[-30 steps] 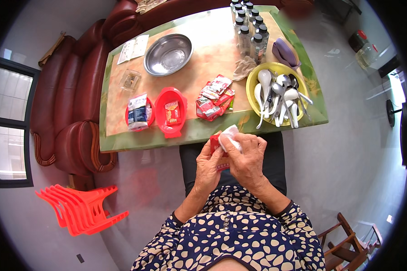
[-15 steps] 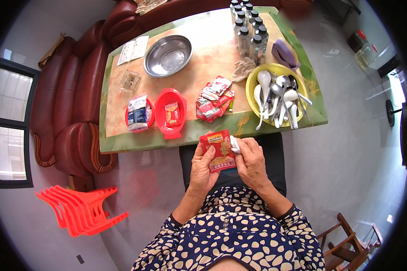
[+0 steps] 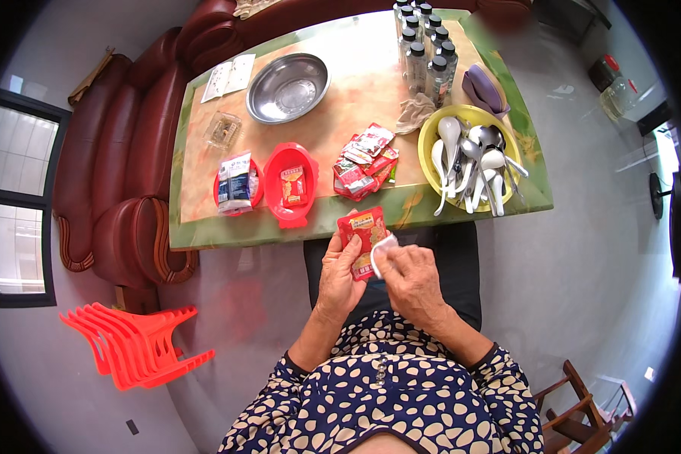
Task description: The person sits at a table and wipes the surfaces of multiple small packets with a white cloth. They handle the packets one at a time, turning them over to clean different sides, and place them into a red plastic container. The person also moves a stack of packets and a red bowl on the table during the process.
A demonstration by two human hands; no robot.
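Note:
My left hand [image 3: 338, 281] grips a flat red packet [image 3: 364, 233] along its left side, thumb on the front. In my right hand [image 3: 413, 278] a white wipe [image 3: 383, 255] is pinched and lies against the packet's lower right part. Both hands are in front of the table's near edge, above my lap. Just beyond them a pile of red and white packets [image 3: 365, 161] lies on the table. Left of that pile stands a red plastic basket [image 3: 307, 203] with a red packet [image 3: 293, 187] in it.
A yellow basin [image 3: 433, 127] of spoons and ladles sits at the table's right, near several black-capped bottles [image 3: 417, 62]. A steel bowl [image 3: 288, 88], a clear plastic box [image 3: 223, 130] and a blue-white pack [image 3: 235, 183] are at left. Red stacked stools [image 3: 140, 348] stand on the floor.
My right hand has moved the wipe from the packet's upper right edge down and left onto its front. The view has shifted slightly.

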